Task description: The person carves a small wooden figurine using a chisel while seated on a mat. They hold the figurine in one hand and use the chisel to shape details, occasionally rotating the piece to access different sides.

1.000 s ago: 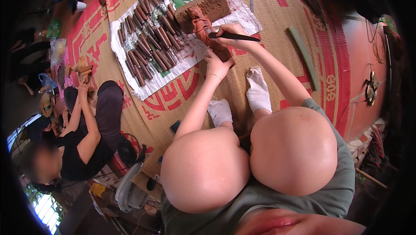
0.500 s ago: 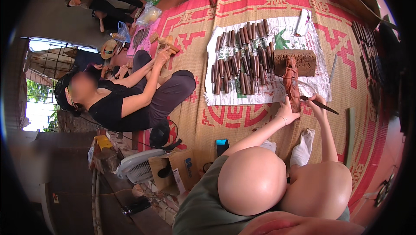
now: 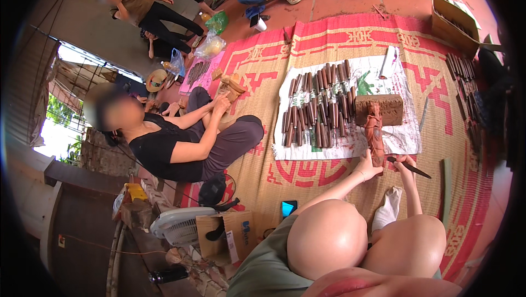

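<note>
A reddish-brown carved wooden figurine (image 3: 374, 133) leans with its upper end against a dark wooden block (image 3: 392, 112) on a white printed sack (image 3: 410, 139). My left hand (image 3: 367, 166) is closed around its near end. Just right of the figurine, my right hand (image 3: 404, 164) grips a carving tool (image 3: 419, 172). The tool's dark shaft sticks out to the lower right, and its tip lies near the figurine's lower end; contact cannot be made out. Several brown-handled carving tools (image 3: 323, 105) lie in rows left of the block.
More tools (image 3: 463, 86) lie along the mat's right side, near a wooden box (image 3: 455, 23). On the left, a seated person (image 3: 170, 138) works a pale wooden piece (image 3: 231, 88). A fan (image 3: 175, 226), cardboard box (image 3: 241, 234) and phone (image 3: 289, 208) are near my left knee.
The view has tilted up, so the scene sits lower and more people show at the top. Both hands keep their holds, with the right hand turned slightly at the figurine's lower end.
</note>
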Available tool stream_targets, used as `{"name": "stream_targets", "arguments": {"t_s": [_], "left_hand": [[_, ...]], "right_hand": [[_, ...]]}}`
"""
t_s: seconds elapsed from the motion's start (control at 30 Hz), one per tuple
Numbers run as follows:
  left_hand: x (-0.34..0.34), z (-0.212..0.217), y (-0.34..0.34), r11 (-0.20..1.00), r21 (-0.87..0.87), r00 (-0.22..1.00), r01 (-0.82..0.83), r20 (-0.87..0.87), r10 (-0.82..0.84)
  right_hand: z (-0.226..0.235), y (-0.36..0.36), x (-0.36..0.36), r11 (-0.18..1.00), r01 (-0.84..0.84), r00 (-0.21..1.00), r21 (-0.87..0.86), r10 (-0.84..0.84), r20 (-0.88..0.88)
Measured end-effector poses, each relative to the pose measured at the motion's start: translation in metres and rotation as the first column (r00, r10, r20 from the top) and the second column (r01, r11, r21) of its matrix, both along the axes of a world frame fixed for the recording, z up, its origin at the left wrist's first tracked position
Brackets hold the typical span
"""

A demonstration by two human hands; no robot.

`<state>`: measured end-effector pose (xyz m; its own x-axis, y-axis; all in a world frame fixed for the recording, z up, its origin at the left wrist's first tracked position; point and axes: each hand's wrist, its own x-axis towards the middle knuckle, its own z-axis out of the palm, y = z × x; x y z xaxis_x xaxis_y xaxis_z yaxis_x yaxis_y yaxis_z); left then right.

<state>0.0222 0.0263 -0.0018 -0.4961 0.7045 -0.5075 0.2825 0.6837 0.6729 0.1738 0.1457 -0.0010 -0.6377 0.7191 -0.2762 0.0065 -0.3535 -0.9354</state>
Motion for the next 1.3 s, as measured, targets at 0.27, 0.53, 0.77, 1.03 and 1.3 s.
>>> {"name": "stream_targets", "arguments": {"t_s": [0.27, 0.53, 0.77, 1.03, 1.3], "left_hand": [[0.010, -0.013, -0.007, 0.991, 0.082, 0.989, -0.106, -0.099, 0.114], [0.016, -0.015, -0.019, 0.986, 0.032, 0.982, -0.161, -0.099, 0.164], [0.021, -0.019, -0.019, 0.980, 0.090, 0.972, -0.175, -0.141, 0.187], [0.018, -0.009, -0.020, 0.983, 0.061, 0.976, -0.171, -0.127, 0.178], [0.019, -0.008, -0.025, 0.985, 0.083, 0.976, -0.153, -0.143, 0.164]], "right_hand": [[0.040, -0.015, 0.006, 0.998, 0.031, 1.000, -0.056, -0.030, 0.005], [0.067, -0.042, 0.009, 0.988, 0.095, 0.994, -0.122, -0.100, -0.041], [0.113, -0.062, 0.000, 0.997, 0.046, 0.992, -0.061, -0.053, -0.118], [0.130, -0.068, 0.006, 0.999, -0.022, 0.987, -0.032, 0.016, -0.158], [0.119, -0.076, 0.010, 0.998, 0.001, 0.996, 0.059, 0.004, -0.084]]}}
